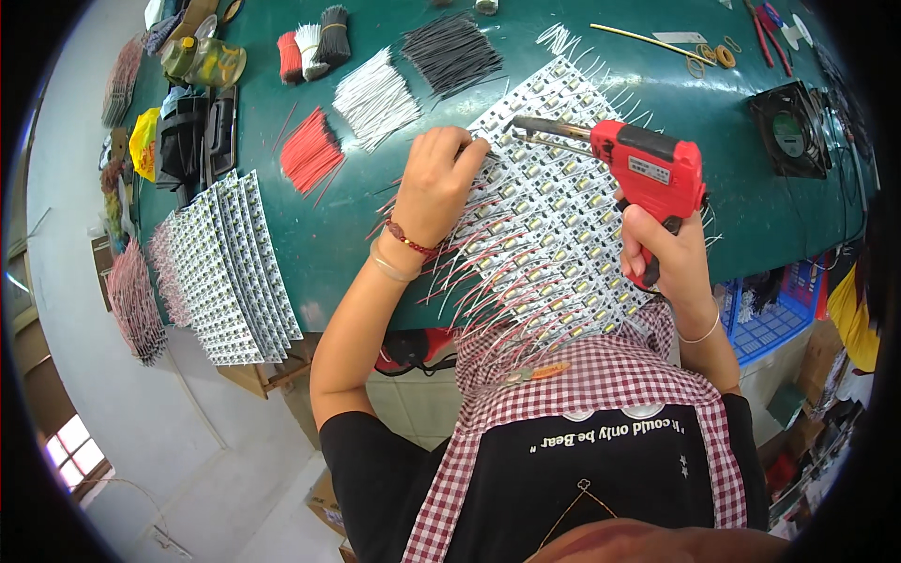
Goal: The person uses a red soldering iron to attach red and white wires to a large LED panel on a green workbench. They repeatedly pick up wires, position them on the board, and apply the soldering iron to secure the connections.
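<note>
My right hand (pixel 674 255) grips the handle of a red and black soldering gun (pixel 649 167). The gun's metal tip points left, over the upper part of a white circuit board panel (pixel 587 220) covered with rows of small components. At the panel's upper left edge my left hand (pixel 437 183) is closed, thumb and finger pinching a thin dark wire that shows only in part. Red and white wires (pixel 479 314) stick out along the panel's left and near edges, and white ones along its far right edge. Whether the gun's tip touches the panel I cannot tell.
On the green table (pixel 375 253) lie piles of red wires (pixel 312 152), white wires (pixel 377 98) and black wires (pixel 453 54). Stacked wired panels (pixel 230 272) overhang the left edge. A black fan (pixel 790 131) stands at right, below red-handled pliers (pixel 770 39).
</note>
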{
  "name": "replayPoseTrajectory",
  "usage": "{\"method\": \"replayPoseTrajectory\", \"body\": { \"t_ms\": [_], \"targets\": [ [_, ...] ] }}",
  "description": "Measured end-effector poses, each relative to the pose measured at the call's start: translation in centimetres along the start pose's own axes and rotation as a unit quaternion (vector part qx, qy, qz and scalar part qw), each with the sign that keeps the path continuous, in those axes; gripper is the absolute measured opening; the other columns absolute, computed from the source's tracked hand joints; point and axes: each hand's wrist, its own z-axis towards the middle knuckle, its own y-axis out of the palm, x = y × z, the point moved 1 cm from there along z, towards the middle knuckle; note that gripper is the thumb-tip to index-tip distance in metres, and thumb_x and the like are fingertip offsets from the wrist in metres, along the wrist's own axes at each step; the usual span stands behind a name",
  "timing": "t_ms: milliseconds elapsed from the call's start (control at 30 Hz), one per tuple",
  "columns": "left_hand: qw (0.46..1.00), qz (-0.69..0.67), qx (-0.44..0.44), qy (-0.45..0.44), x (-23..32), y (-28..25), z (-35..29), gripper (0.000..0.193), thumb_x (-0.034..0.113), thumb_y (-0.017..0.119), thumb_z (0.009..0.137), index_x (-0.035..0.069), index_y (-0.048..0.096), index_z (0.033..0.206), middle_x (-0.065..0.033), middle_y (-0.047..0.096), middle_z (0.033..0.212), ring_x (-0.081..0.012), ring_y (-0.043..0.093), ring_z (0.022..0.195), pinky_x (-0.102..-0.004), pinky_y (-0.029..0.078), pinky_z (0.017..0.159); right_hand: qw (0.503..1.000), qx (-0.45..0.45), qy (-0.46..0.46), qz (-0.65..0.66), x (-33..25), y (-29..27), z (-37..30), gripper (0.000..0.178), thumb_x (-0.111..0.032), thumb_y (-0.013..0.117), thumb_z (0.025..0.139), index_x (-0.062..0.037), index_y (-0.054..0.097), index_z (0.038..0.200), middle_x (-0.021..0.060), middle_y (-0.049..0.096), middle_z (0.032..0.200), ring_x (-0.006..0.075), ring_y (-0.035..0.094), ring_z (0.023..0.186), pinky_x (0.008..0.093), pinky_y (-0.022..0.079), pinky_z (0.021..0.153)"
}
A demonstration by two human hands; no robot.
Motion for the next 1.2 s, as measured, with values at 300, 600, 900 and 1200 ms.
{"method": "replayPoseTrajectory", "body": {
  "t_ms": [300,600,900,1200],
  "targets": [
    [0.998,-0.061,-0.004,-0.009,-1.5,0.2,0.1,0.025,-0.006,0.061,0.068,0.002,0.065,0.091,-0.01,0.058,0.087,-0.0271,0.058,0.082,-0.0359,0.048,0.069,0.999,0.013,0.024,-0.027,0.6,0.3,0.0,0.017,-0.012,0.065,0.09,0.0013,0.059,0.099,0.0015,0.056,0.056,0.0078,0.052,0.043,0.0229,0.042,0.04],
    [0.998,-0.057,-0.027,0.015,-1.6,0.0,0.5,0.023,-0.004,0.061,0.069,0.002,0.063,0.091,-0.0096,0.056,0.087,-0.0266,0.056,0.08,-0.0352,0.047,0.071,0.998,0.02,0.028,-0.054,0.7,0.6,0.1,0.016,-0.013,0.067,0.089,0.0,0.059,0.096,0.0007,0.056,0.056,0.007,0.051,0.042,0.0221,0.04,0.04],
    [0.998,-0.062,-0.025,0.016,-1.7,0.1,0.6,0.024,-0.006,0.061,0.068,0.002,0.064,0.091,-0.009,0.057,0.085,-0.0264,0.057,0.079,-0.0356,0.047,0.07,0.995,0.019,0.041,-0.086,0.8,1.0,0.1,0.02,-0.013,0.069,0.087,-0.0005,0.059,0.099,-0.0005,0.056,0.058,0.0055,0.05,0.043,0.0211,0.038,0.04],
    [0.997,-0.066,-0.027,0.024,-1.9,0.1,0.6,0.025,-0.006,0.061,0.067,0.001,0.064,0.091,-0.0088,0.057,0.086,-0.0263,0.057,0.08,-0.0356,0.048,0.072,0.995,0.04,0.035,-0.079,0.4,1.1,-0.5,0.018,-0.016,0.069,0.088,-0.0017,0.06,0.091,-0.0005,0.055,0.057,0.0057,0.05,0.043,0.0206,0.037,0.039]
  ]
}}
